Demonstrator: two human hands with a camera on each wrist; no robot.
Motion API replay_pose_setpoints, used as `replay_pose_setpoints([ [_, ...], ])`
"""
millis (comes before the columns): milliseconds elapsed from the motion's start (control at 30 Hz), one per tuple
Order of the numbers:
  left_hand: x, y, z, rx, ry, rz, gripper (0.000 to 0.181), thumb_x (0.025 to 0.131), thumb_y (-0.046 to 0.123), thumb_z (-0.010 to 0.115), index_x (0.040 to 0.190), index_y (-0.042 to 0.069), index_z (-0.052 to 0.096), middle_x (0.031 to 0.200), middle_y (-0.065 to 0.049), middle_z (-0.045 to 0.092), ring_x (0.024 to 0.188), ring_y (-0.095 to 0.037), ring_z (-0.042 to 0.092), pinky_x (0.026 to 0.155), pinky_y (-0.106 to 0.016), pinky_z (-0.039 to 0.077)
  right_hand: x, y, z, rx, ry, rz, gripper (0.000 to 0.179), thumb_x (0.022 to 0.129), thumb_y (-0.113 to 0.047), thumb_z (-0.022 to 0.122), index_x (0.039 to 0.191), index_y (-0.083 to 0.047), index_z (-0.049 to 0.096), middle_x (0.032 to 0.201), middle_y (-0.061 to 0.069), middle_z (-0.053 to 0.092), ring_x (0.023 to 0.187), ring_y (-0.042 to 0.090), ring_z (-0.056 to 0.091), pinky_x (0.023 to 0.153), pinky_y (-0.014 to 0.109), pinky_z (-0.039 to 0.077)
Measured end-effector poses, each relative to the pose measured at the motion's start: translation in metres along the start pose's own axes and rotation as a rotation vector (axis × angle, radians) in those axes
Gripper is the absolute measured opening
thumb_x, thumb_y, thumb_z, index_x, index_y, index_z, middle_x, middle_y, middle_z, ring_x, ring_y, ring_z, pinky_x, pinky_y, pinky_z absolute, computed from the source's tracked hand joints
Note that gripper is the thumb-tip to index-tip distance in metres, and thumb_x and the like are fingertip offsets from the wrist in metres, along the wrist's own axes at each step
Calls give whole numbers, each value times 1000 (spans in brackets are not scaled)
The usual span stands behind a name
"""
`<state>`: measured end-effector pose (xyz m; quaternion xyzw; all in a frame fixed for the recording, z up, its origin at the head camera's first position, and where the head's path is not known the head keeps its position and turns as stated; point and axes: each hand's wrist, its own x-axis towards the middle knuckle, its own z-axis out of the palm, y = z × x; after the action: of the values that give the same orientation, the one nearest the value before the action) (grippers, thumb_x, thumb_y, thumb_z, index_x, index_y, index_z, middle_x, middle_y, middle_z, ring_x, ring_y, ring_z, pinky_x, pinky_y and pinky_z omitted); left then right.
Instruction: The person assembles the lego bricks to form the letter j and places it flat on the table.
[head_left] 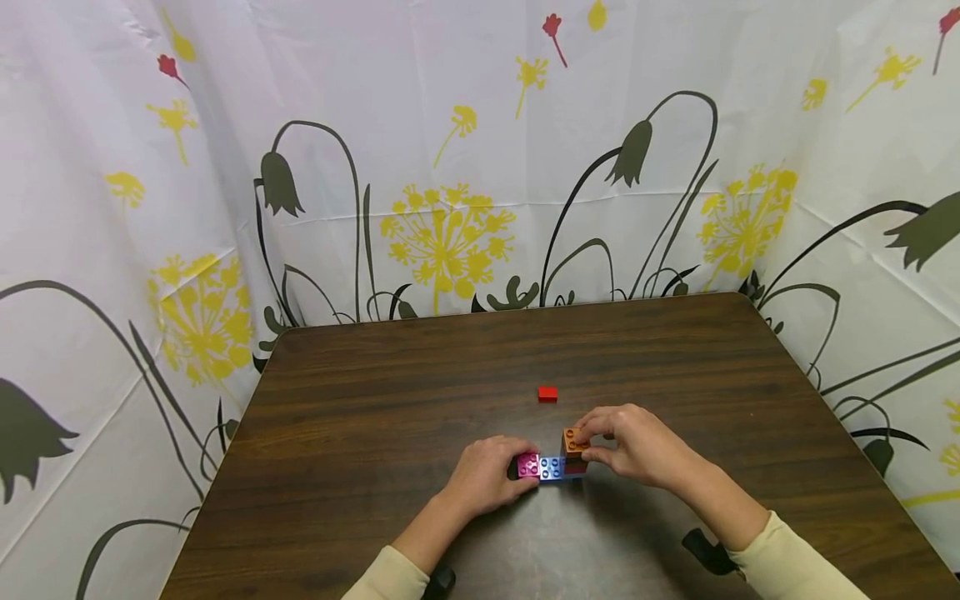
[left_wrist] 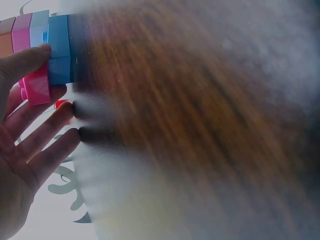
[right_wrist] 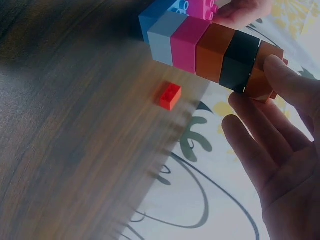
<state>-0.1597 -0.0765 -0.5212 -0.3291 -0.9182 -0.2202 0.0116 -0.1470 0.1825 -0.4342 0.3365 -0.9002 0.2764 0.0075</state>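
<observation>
A tower of toy building bricks rises from one end of a blue brick [head_left: 551, 468]. In the right wrist view it goes up through a light blue brick [right_wrist: 165, 39], a pink one [right_wrist: 189, 46], an orange one [right_wrist: 214, 52] and a dark green one [right_wrist: 239, 61]. At its top, my right hand [head_left: 637, 442] pinches an orange brick [right_wrist: 259, 75] between thumb and fingers. On the base's other end sits a bright pink brick [head_left: 528, 465]. My left hand [head_left: 486, 477] grips that end, thumb near, fingers behind, the lower fingers spread in the left wrist view.
A small red brick [head_left: 547, 394] lies by itself on the dark wood table [head_left: 360, 400], beyond the tower. Behind the table's far edge hangs a white curtain [head_left: 450, 75] printed with flowers. Black straps [head_left: 708, 552] show near both wrists.
</observation>
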Motion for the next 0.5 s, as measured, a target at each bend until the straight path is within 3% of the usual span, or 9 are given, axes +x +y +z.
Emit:
replay_pose_setpoints([
  [500,0,0,0,0,2,1,33,81,42,79,109,25,72,106,11,70,95,-8,64,78,-35,51,0,2,1,-30,14,19,16,78,-18,84,90,-23,75,101,-11,69,89,7,65,76,36,55],
])
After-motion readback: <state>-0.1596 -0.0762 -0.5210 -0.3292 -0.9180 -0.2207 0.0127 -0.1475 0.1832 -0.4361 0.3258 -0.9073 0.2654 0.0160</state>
